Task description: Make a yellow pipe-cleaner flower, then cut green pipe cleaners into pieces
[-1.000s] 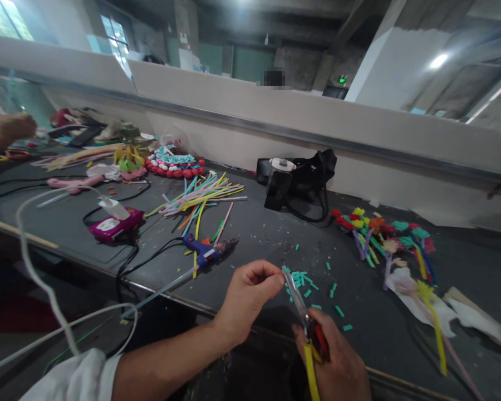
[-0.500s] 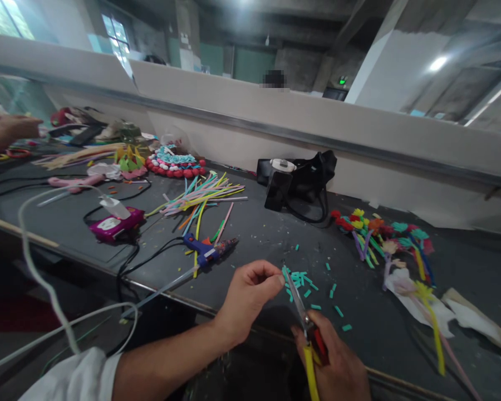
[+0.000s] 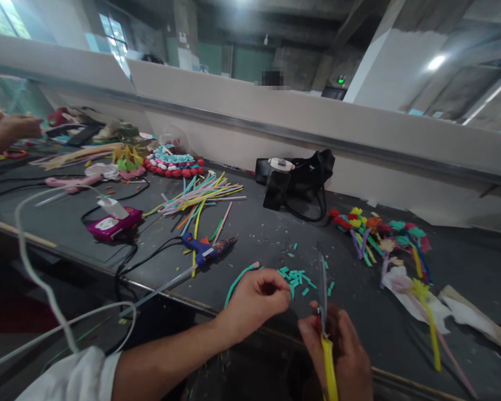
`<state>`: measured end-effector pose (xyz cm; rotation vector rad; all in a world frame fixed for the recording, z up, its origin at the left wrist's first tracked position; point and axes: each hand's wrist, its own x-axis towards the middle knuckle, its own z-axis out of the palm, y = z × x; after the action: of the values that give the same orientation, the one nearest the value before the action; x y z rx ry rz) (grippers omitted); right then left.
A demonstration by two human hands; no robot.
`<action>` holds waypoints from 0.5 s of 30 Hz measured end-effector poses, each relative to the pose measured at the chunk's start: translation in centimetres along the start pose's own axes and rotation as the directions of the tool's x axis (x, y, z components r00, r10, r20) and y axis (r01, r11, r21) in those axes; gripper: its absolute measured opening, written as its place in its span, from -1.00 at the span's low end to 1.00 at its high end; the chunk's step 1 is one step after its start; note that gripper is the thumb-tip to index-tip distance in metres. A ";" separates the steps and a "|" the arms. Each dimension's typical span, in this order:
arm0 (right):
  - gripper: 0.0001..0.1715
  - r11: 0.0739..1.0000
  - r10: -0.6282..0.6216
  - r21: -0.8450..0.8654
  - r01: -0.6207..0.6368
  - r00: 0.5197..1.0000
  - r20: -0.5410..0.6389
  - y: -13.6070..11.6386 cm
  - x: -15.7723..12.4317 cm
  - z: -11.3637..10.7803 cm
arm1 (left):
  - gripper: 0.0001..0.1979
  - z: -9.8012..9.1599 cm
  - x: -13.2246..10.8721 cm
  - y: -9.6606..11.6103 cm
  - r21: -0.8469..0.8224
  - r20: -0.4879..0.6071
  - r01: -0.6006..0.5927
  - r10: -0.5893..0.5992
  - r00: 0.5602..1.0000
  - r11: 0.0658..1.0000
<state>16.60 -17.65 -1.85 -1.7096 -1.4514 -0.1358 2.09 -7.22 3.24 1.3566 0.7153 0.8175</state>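
Swung clear of the left hand (image 3: 256, 307) since half a second ago: scissors (image 3: 324, 303), clasped by the handles in the right hand (image 3: 345, 352). Near the front edge of the counter (image 3: 253, 225), beside left fingers curled close, possibly gripped, impossible to tell: teal strip (image 3: 236, 283), probably light, soft, pliant, best pinched near one end.

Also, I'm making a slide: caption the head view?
Right hand with scissors, left hand near small teal pieces on a dark table.
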 end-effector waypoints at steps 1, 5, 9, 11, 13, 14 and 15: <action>-0.61 1.000 0.023 0.019 -0.023 1.000 -0.002 0.0 0.1 -0.1 | -0.93 0.1 -0.1 -0.2 0.107 0.028 -0.062 0.059 0.998 0.992; -0.55 0.982 0.138 0.134 -0.133 0.990 -0.032 -0.1 0.5 -0.2 | -0.89 0.5 -0.7 -0.8 0.467 0.175 -0.314 0.262 0.949 0.826; -0.49 0.965 0.221 0.153 -0.215 0.975 -0.027 -0.3 0.6 0.0 | -0.88 0.7 -1.2 -1.0 0.556 0.271 -0.401 0.297 0.915 0.728; -0.50 0.970 0.214 0.124 -0.208 0.976 -0.034 -0.6 0.8 0.0 | -0.88 0.8 -1.3 -0.9 0.574 0.269 -0.399 0.295 0.917 0.715; -0.54 0.975 0.192 0.118 -0.187 0.981 -0.031 -1.0 1.1 0.0 | -0.89 0.8 -1.2 -0.9 0.569 0.252 -0.370 0.273 0.928 0.734; -0.56 0.976 0.183 0.126 -0.177 0.982 -0.039 -1.3 1.2 0.0 | -0.90 0.8 -1.1 -0.9 0.554 0.235 -0.340 0.249 0.939 0.760; -0.57 0.976 0.179 0.136 -0.168 0.982 -0.068 -1.5 1.4 -0.1 | -0.91 0.7 -1.0 -0.9 0.525 0.215 -0.295 0.211 0.954 0.798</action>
<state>15.83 -16.72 -0.20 -1.6963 -1.2198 -0.0146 2.21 -8.48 2.40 2.0559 0.6880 0.7339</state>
